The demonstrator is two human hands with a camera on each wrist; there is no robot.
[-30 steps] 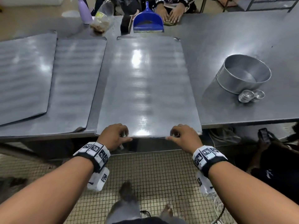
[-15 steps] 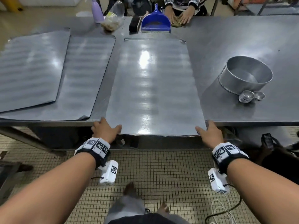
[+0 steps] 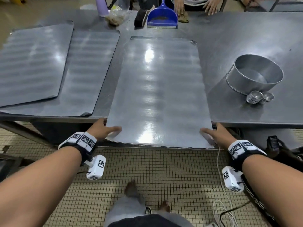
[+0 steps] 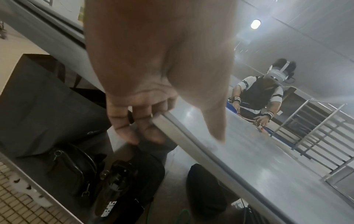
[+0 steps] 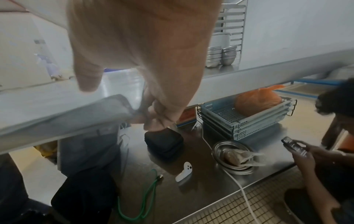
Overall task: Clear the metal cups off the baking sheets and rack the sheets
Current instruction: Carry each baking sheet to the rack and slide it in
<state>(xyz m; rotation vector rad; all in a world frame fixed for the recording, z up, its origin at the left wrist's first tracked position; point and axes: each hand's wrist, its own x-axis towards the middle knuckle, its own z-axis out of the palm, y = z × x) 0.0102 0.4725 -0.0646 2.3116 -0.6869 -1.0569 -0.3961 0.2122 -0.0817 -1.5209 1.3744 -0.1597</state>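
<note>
A large bare baking sheet (image 3: pixel 157 89) lies lengthwise on the steel table (image 3: pixel 237 38), its near end jutting past the table's front edge. My left hand (image 3: pixel 105 131) grips its near left corner, thumb on top and fingers (image 4: pixel 134 128) curled beneath the sheet (image 4: pixel 249 159). My right hand (image 3: pixel 213 134) grips the near right corner the same way, with fingers (image 5: pixel 155 119) under the sheet's edge (image 5: pixel 63 112). Two small stacks of metal cups (image 3: pixel 259 96) stand on the table at the right, also seen as stacked cups (image 5: pixel 220 56) in the right wrist view.
Two more baking sheets (image 3: pixel 62 68) overlap on the table's left. A round metal pan (image 3: pixel 255 74) sits behind the cups. A blue dustpan (image 3: pixel 162 17), a bag and a bottle stand at the far edge, where another person's hands rest. A tray rack (image 4: pixel 316 136) stands beyond. Bags and crates lie under the table.
My hands slid outward from the middle of the sheet's near edge to its two near corners and closed on them. The sheet's near end now overhangs the table further.
</note>
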